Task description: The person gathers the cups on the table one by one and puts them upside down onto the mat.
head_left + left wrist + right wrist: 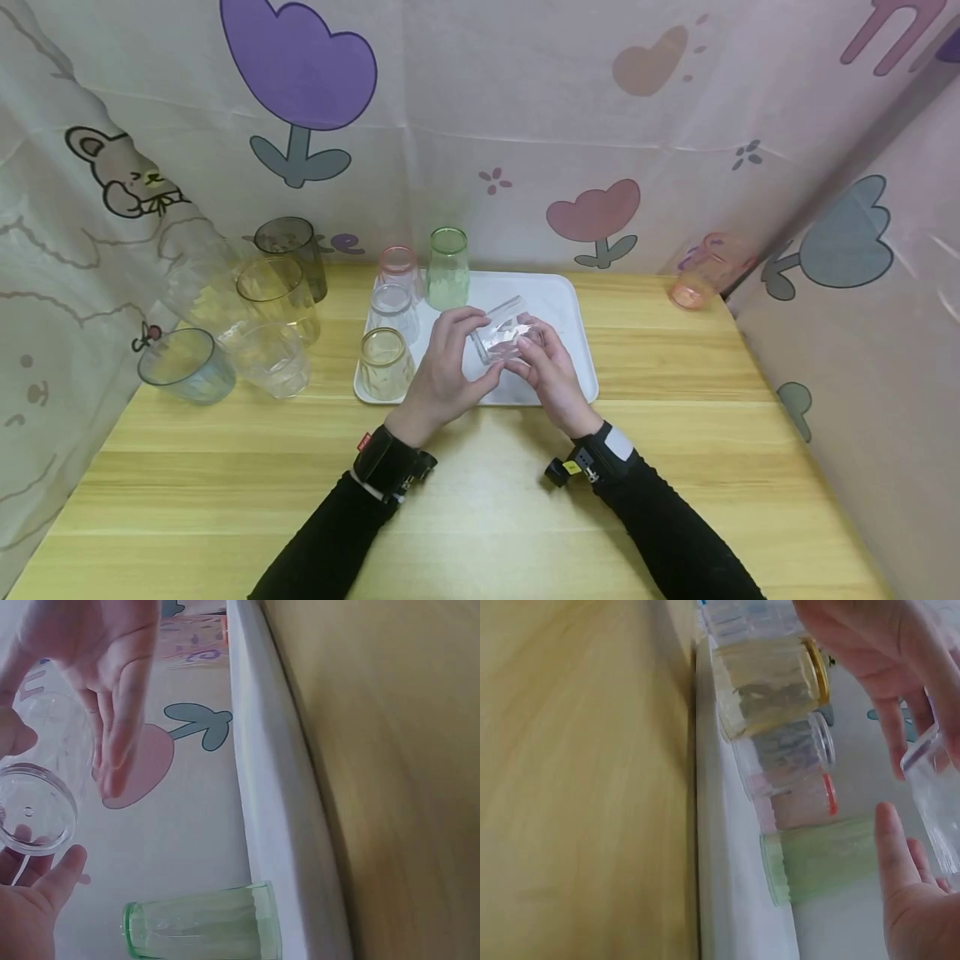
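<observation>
A clear drinking glass (501, 332) is held tilted above the white tray (558, 292), between both hands. The left hand (450, 362) grips its left side, fingers on the far side and thumb on the near side. From the right, the right hand (553, 371) holds the other end, with fingers partly behind the glass. The left wrist view shows the round base of the clear glass (37, 810) between the left hand (34, 907) and the right hand (97, 660). Its side appears at the edge of the right wrist view.
On the tray stand a green glass (448, 271), a pink glass (399, 265), a clear glass (394, 310) and a yellow glass (386, 367). Several more glasses, including a blue one (187, 367), crowd the table's left side. An orange glass (690, 293) stands at the back right.
</observation>
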A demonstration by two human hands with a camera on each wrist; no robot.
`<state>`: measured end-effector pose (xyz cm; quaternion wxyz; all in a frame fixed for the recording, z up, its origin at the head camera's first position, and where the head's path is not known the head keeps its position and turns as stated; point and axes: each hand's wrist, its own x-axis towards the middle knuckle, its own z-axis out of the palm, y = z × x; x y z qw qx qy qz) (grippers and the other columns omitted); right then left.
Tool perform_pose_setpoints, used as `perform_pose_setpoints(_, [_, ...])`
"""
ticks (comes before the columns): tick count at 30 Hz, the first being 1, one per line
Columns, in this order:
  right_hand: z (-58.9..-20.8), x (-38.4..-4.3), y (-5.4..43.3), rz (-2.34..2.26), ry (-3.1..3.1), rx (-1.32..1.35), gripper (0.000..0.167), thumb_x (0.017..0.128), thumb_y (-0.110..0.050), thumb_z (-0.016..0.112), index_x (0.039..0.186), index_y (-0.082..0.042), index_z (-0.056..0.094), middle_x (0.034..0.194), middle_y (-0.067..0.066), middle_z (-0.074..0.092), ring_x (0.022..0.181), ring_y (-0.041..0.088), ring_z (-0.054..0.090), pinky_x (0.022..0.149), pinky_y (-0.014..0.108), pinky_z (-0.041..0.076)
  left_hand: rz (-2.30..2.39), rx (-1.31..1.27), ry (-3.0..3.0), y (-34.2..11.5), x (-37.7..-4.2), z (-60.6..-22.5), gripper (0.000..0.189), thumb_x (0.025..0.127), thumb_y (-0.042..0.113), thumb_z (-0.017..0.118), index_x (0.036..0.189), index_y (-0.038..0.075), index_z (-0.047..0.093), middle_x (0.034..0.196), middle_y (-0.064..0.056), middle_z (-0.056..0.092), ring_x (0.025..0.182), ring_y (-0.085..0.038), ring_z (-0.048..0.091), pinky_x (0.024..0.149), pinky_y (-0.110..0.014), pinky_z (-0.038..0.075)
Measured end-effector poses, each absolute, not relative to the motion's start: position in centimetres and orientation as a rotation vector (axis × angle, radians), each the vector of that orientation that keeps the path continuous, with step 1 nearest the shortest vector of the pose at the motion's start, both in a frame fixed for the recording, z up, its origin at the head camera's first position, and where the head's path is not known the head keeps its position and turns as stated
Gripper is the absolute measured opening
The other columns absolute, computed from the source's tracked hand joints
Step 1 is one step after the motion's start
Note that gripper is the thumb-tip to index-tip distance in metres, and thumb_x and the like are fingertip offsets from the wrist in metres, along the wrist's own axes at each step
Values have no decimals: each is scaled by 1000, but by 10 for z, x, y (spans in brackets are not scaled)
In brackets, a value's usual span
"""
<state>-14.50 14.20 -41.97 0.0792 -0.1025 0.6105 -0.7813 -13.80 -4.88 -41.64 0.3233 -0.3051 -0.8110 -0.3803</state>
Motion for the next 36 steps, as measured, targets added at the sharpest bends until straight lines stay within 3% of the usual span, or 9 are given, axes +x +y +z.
perform_pose_setpoints(5, [-419,-148,152,-2328,1901,-372,63,104,-17,48,158,5,22,152,26,40,114,6,65,97,27,60,-958,-795,-2098,-53,-139,-405,62,76,13,84,129,-2,55,131,-21,55,122,-35,54,107,-43,50])
perform_pose_setpoints(10, [-418,-153,171,-2321,2065,-312,54,109,-22,48,154,2,32,149,24,46,116,11,67,98,29,60,-898,-789,-2125,-64,-143,-388,60,79,15,83,130,-2,57,130,-22,56,122,-35,56,107,-43,51])
perform_pose_setpoints(15, [-415,-160,196,-2130,2360,-179,53,107,-20,55,153,-1,38,150,22,49,115,8,65,95,20,59,-805,-792,-2217,-76,-148,-364,59,81,14,82,134,0,58,131,-20,56,122,-35,55,101,-41,54])
perform_pose_setpoints(19, [-414,-165,217,-1826,2644,-56,55,104,-22,60,152,-2,42,149,19,53,121,20,64,88,12,56,-729,-801,-2320,-83,-149,-343,59,83,14,81,136,1,59,134,-20,56,119,-35,55,95,-41,55])
perform_pose_setpoints(23, [-414,-169,233,-1545,2841,26,56,102,-26,62,150,-3,46,148,17,57,127,36,63,95,28,58,-648,-818,-2446,-88,-153,-323,62,85,14,79,141,1,55,139,-21,55,122,-37,53,92,-42,58])
perform_pose_setpoints(27, [-412,-171,243,-1314,2951,-8,55,100,-20,63,148,2,47,144,25,57,121,44,64,96,52,58,-550,-830,-2578,-91,-161,-305,64,88,15,76,144,0,50,143,-20,55,130,-37,50,104,-45,56])
perform_pose_setpoints(32, [-413,-171,250,-1000,2978,-57,54,98,-15,66,144,8,50,135,31,59,111,45,67,90,54,59,-440,-848,-2763,-92,-174,-284,62,90,18,74,144,1,50,148,-18,53,137,-36,47,112,-46,51])
perform_pose_setpoints(36, [-417,-174,251,-879,2944,-73,53,95,-11,68,143,9,51,131,32,61,112,46,67,94,56,58,-389,-866,-2933,-92,-185,-275,62,91,20,75,146,5,50,150,-15,51,140,-34,44,107,-44,55])
